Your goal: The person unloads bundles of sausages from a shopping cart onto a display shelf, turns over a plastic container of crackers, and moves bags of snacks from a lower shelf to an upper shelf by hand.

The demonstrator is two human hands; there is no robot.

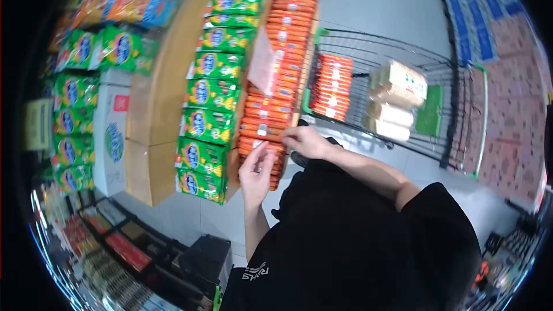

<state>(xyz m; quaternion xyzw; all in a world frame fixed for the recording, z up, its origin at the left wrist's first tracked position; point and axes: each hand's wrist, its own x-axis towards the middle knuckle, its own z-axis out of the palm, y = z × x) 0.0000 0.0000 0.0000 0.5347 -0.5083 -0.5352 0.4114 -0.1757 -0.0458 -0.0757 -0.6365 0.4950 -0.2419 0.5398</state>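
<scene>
A long row of orange-red packets, stacked closely on edge, runs away from me in a cardboard display. My left hand is over its near end, the thumb and fingers bent and apart, with fingertips at the packets. At the right edge of the same row, my right hand has its fingers curled in and pressed to the side of an orange-red packet. The fingertips of both hands are partly hidden. Just left of the row lie green packets in a column of overlapping bags.
A wire shopping cart stands at the right, holding a stack of orange-red packets and wrapped beige bundles. Cardboard boxes flank the green bags on the left. Pink cartons line the far right. A dark bin is at lower left.
</scene>
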